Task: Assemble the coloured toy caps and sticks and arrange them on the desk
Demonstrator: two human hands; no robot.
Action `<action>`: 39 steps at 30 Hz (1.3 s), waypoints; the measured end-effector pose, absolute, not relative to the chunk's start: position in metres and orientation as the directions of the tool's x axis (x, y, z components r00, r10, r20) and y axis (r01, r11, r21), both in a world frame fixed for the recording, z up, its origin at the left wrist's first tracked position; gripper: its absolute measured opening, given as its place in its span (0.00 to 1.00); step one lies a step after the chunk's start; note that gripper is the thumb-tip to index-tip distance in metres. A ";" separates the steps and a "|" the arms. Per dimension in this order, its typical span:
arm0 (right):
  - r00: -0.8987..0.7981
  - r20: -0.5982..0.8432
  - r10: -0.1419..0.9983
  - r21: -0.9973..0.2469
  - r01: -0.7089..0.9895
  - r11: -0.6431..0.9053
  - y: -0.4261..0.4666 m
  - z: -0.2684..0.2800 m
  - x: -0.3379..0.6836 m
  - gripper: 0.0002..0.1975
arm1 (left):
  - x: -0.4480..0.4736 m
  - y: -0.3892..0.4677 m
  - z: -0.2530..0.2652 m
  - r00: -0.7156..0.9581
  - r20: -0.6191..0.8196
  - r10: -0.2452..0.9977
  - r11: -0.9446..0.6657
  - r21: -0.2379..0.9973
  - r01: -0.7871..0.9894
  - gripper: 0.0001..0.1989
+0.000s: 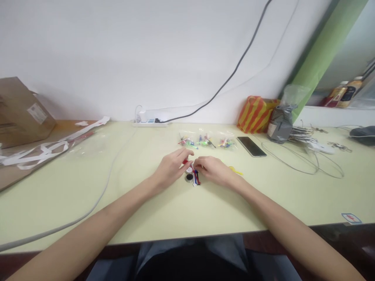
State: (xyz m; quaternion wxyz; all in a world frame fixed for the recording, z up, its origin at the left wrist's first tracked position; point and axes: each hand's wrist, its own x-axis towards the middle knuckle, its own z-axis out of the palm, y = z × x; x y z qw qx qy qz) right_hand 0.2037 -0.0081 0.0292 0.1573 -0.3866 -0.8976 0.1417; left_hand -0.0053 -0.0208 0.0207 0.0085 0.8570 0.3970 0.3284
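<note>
My left hand (173, 165) is curled over the yellow-green table, with a small red plastic piece (185, 161) between its thumb and fingers. Close beside it, my right hand (213, 169) has its fingers bent and pressed together at the top of a small cluster of blue, red, black and white plastic sticks (196, 178). What those fingertips hold, if anything, is hidden. Between the hands lie a white round piece (189, 170) and a round piece with a black centre (189, 178). A yellow piece (235, 171) rests just past my right wrist.
Behind the hands sit clear bags of colourful small parts (206, 140). A phone (252, 146), a striped bag (254, 114), a grey package (279, 124) and thin cables (295, 166) are at the right. Leftward are a power strip (150, 123), a white cable (101, 195) and a cardboard box (25, 111).
</note>
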 end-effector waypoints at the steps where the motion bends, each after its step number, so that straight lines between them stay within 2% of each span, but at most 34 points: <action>1: -0.643 0.172 0.747 -0.383 0.655 0.652 -0.008 0.030 0.204 0.11 | -0.005 -0.021 0.021 0.468 0.558 0.686 -0.685 0.275 0.675 0.08; 7: -0.608 0.174 0.774 -0.486 0.631 0.605 -0.008 0.031 0.207 0.13 | -0.004 -0.024 0.023 0.456 0.538 0.709 -0.673 0.325 0.664 0.07; 12: -0.620 0.197 0.759 -0.545 0.574 0.611 -0.008 0.031 0.208 0.13 | -0.005 -0.023 0.022 0.421 0.529 0.737 -0.657 0.415 0.629 0.08; 17: -0.614 0.185 0.767 -0.515 0.604 0.608 -0.008 0.030 0.209 0.13 | -0.006 -0.021 0.021 0.403 0.562 0.722 -0.674 0.442 0.592 0.10; 20: -0.589 0.228 0.775 -0.486 0.621 0.615 -0.008 0.029 0.207 0.12 | -0.005 -0.022 0.022 0.409 0.568 0.715 -0.684 0.446 0.577 0.11; 25: -0.524 0.413 0.745 -0.599 0.460 0.655 -0.008 0.031 0.204 0.08 | -0.004 -0.023 0.023 0.403 0.569 0.717 -0.686 0.472 0.554 0.15; 29: -0.540 0.458 0.706 -0.656 0.331 0.679 -0.010 0.033 0.203 0.08 | -0.002 -0.025 0.022 0.379 0.545 0.748 -0.655 0.517 0.551 0.17; 33: -0.571 0.428 0.700 -0.658 0.335 0.675 -0.009 0.029 0.200 0.09 | -0.001 -0.028 0.023 0.362 0.586 0.725 -0.674 0.494 0.549 0.17; 39: -0.525 0.473 0.708 -0.635 0.354 0.687 -0.012 0.027 0.195 0.08 | -0.001 -0.030 0.024 0.414 0.615 0.671 -0.723 0.420 0.548 0.14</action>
